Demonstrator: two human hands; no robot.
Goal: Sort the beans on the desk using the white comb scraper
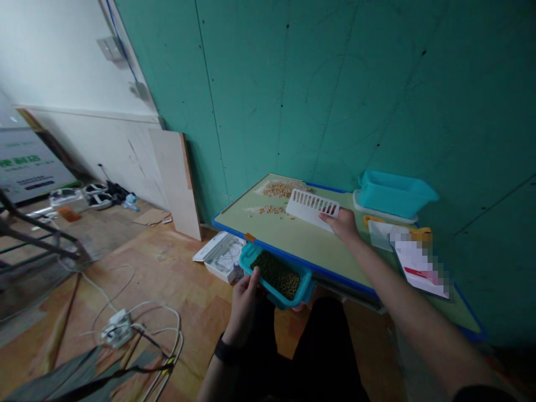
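My left hand (244, 304) grips a teal tray (253, 257) of dark green beans, held just below the near edge of a pale green table with a blue rim (293, 259). My right hand (344, 224) reaches over the table and holds a white slotted plastic panel (312, 209) lying tilted on the surface. Past the panel, tan beans (281, 189) lie scattered in two loose patches near the table's far left corner.
A teal tub (393, 192) on a white lid stands at the back right of the table, with papers (414, 257) beside it. On the wooden floor lie an open white box (220, 255), a power strip with cables (117, 328) and a leaning board (176, 181).
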